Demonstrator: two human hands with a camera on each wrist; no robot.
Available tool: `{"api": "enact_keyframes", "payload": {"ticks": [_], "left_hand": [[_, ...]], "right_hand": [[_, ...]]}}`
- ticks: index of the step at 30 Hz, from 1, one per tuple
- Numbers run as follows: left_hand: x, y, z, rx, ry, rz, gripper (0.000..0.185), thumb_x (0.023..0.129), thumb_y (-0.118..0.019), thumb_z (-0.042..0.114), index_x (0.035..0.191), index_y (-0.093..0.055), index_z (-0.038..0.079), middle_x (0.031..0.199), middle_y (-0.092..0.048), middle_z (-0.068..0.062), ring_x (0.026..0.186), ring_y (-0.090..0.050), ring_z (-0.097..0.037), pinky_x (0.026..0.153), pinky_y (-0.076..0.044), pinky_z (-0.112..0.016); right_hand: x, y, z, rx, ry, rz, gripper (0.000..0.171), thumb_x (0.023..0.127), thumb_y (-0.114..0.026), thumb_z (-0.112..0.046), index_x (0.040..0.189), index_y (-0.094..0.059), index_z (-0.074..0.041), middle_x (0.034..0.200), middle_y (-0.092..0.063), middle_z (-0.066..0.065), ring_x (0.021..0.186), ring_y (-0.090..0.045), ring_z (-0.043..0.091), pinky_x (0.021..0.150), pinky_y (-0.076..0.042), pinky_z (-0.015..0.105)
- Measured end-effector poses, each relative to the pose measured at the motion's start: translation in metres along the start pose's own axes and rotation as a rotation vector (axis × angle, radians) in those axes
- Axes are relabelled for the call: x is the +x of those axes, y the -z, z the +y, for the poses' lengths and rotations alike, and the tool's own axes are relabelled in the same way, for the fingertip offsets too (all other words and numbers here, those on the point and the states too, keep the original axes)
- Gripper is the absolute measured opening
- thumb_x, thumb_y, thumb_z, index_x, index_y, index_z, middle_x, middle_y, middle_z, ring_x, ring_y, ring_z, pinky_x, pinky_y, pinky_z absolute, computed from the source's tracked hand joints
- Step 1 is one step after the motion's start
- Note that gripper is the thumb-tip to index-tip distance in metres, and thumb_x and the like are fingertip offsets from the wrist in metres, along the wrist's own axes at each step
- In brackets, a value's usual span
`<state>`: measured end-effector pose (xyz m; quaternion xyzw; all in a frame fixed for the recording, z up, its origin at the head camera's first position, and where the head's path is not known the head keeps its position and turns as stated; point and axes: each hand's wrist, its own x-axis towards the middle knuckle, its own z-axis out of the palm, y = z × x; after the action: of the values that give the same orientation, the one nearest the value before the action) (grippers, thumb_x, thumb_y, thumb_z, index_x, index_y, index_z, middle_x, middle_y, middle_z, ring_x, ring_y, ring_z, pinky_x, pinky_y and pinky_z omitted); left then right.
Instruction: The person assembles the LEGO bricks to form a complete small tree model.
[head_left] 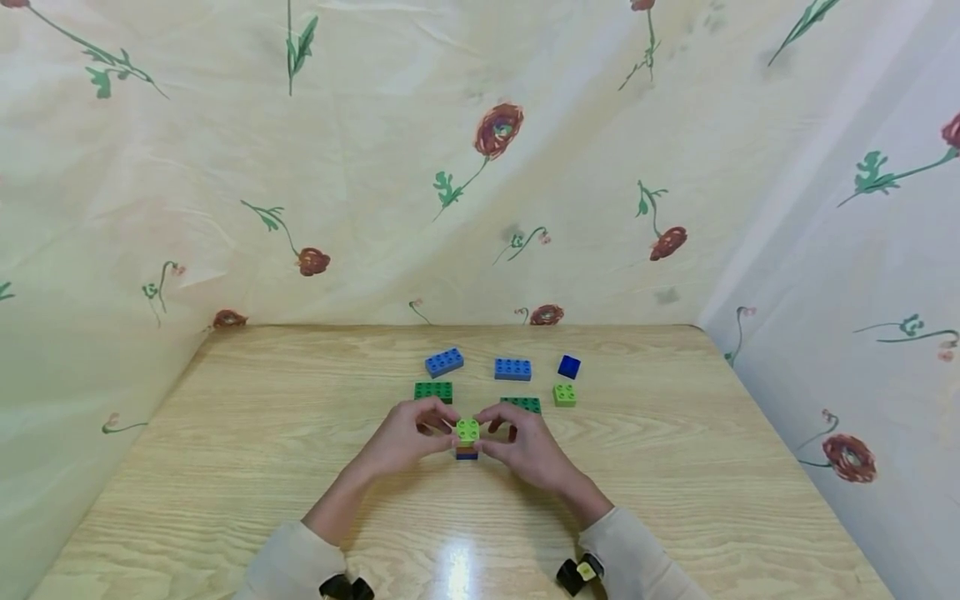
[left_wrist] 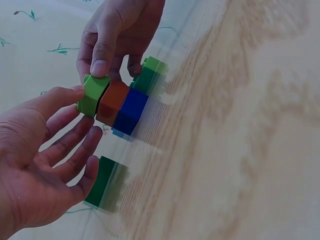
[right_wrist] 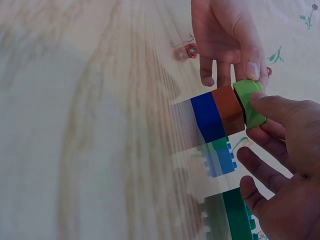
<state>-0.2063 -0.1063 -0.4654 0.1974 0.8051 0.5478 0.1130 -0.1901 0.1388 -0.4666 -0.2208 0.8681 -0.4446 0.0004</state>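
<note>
A small stack stands on the wooden table [head_left: 225,483]: a light green brick [head_left: 467,430] on an orange brick [left_wrist: 113,103] on a blue brick [left_wrist: 130,111]. My left hand [head_left: 408,437] and right hand [head_left: 525,446] close on it from either side. The left thumb [left_wrist: 60,98] and the right thumb [right_wrist: 272,107] both pinch the light green brick [right_wrist: 248,102]. The other fingers curve loosely beside and behind the stack. The stack's foot rests on the table.
Loose bricks lie just beyond the hands: two dark green [head_left: 433,391] [head_left: 522,404], two blue [head_left: 444,362] [head_left: 513,368], a small dark blue [head_left: 569,366] and a light green [head_left: 565,395]. Flowered cloth walls [head_left: 480,208] close the table's back and sides.
</note>
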Motion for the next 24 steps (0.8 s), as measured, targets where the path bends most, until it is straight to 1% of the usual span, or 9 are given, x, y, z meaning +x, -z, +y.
{"api": "enact_keyframes", "payload": {"ticks": [6,10,18,24], "left_hand": [[0.0027,0.0002,-0.0022,-0.031,0.004,-0.019,0.022,0.093,-0.079,0.022,0.113,-0.072,0.016,0.115,-0.071,-0.003,0.102,-0.07,-0.018,0.086,-0.058,-0.031],[0.003,0.001,-0.0018,-0.039,0.02,-0.032,0.022,0.092,-0.08,0.021,0.111,-0.072,0.015,0.115,-0.071,-0.004,0.102,-0.07,-0.018,0.086,-0.058,-0.032],[0.0032,0.0018,0.0026,-0.022,0.032,-0.034,0.022,0.091,-0.081,0.019,0.11,-0.071,0.015,0.115,-0.071,-0.004,0.1,-0.071,-0.019,0.084,-0.06,-0.031],[0.0009,-0.0001,0.002,-0.022,0.032,-0.042,0.022,0.092,-0.079,0.021,0.112,-0.071,0.015,0.116,-0.07,-0.005,0.102,-0.07,-0.019,0.086,-0.059,-0.031]], "right_hand": [[0.0004,-0.0003,0.0019,0.006,0.007,-0.001,0.027,0.092,-0.079,-0.018,0.117,-0.071,-0.021,0.107,-0.072,0.003,0.096,-0.064,0.02,0.074,-0.049,0.024],[0.0007,-0.0015,0.0043,0.019,0.005,-0.012,0.026,0.092,-0.079,-0.019,0.117,-0.071,-0.022,0.109,-0.072,0.004,0.096,-0.064,0.02,0.074,-0.048,0.024],[0.0009,-0.0014,0.0067,0.025,0.028,-0.01,0.026,0.092,-0.079,-0.021,0.117,-0.071,-0.021,0.11,-0.072,0.005,0.094,-0.063,0.019,0.073,-0.049,0.024],[-0.0005,-0.0012,0.0062,0.026,0.016,-0.014,0.026,0.092,-0.079,-0.021,0.117,-0.071,-0.021,0.109,-0.072,0.005,0.094,-0.063,0.02,0.073,-0.049,0.024]]}}
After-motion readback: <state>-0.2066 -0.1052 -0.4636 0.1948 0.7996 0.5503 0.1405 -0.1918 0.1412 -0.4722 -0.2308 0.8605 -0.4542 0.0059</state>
